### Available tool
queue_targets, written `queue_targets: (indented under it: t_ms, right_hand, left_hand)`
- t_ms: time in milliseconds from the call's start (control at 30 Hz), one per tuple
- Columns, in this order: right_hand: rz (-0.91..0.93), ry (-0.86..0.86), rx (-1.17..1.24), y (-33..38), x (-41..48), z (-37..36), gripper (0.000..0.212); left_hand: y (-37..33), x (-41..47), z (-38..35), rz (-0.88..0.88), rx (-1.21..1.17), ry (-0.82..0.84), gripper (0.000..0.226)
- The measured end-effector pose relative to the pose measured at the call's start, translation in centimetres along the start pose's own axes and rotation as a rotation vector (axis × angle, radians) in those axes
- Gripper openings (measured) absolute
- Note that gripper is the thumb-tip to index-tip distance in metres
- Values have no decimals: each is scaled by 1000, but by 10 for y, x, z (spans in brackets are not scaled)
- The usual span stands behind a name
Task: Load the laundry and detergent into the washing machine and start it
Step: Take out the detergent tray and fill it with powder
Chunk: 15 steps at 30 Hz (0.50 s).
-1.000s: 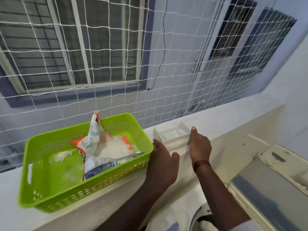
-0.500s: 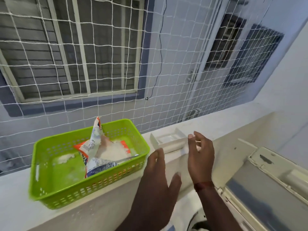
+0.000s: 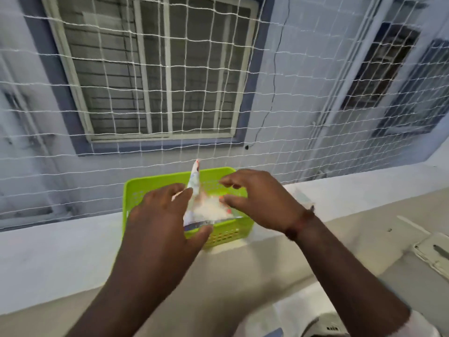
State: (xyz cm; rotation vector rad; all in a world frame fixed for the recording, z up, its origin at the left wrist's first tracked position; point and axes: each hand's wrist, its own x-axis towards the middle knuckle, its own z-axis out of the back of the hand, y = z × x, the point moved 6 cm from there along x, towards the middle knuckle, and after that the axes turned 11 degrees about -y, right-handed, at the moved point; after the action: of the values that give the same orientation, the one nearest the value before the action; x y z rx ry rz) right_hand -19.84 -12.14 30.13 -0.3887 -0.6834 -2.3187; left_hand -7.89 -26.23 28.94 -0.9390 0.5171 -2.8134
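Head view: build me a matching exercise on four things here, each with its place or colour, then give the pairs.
1 basket
2 detergent packet
3 wristband
4 net

a white, stretched in front of the window
b worn on the right arm
c lime green
d standing open inside the basket

Pairs: 1-c, 2-d, 3-b, 4-a

A flat's laundry balcony; a white net spans above the painted ledge. A neighbouring block's barred window faces it; a washing machine stands below.
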Motion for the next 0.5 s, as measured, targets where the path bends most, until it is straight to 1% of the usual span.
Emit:
queue_targets:
  t_ms: [100, 200, 300, 500]
  right_hand:
    - [61, 315, -218, 1, 19, -33, 33]
    - [24, 502, -352, -10, 32, -59, 30]
    - [-1, 604, -441, -20, 36, -73, 28]
    - [6, 665, -480, -26, 36, -89, 16]
  left_hand:
    - [19, 1, -1, 23, 17, 80, 67]
    - [33, 2, -9, 66, -40, 172, 68]
    - [42, 1, -21, 26, -57, 248, 77]
    - [46, 6, -45, -149, -84, 390, 87]
